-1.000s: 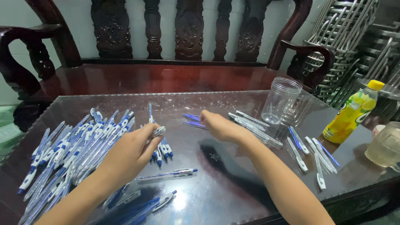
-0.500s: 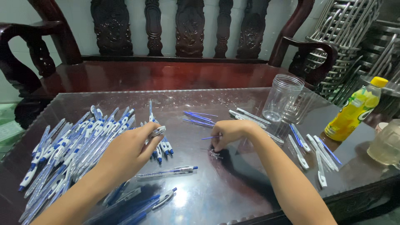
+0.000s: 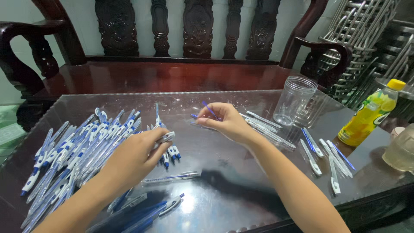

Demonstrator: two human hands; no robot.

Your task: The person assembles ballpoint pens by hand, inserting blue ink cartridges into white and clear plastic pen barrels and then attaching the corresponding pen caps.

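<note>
My left hand [image 3: 133, 157] is closed around a white pen part [image 3: 165, 137] whose tip sticks out to the right, just above a small cluster of blue-and-white pens [image 3: 170, 153]. My right hand [image 3: 224, 121] is raised a little over the glass table [image 3: 233, 190] and pinches a thin blue refill [image 3: 210, 110] between its fingertips. A big heap of blue-and-white pens [image 3: 73, 151] lies left of my left hand. One clear pen [image 3: 172, 177] lies alone in front of both hands.
A clear plastic jar [image 3: 294, 101] stands at the back right, with clear pen barrels [image 3: 267, 127] beside it and more pen parts [image 3: 327, 157] to the right. A yellow drink bottle [image 3: 371, 113] and a glass container [image 3: 401, 149] stand at the right edge. A dark wooden bench [image 3: 172, 73] runs behind.
My right hand has picked a blue refill off the table and lifted it, drawing back toward the middle. My left hand has stayed in place with the pen part.
</note>
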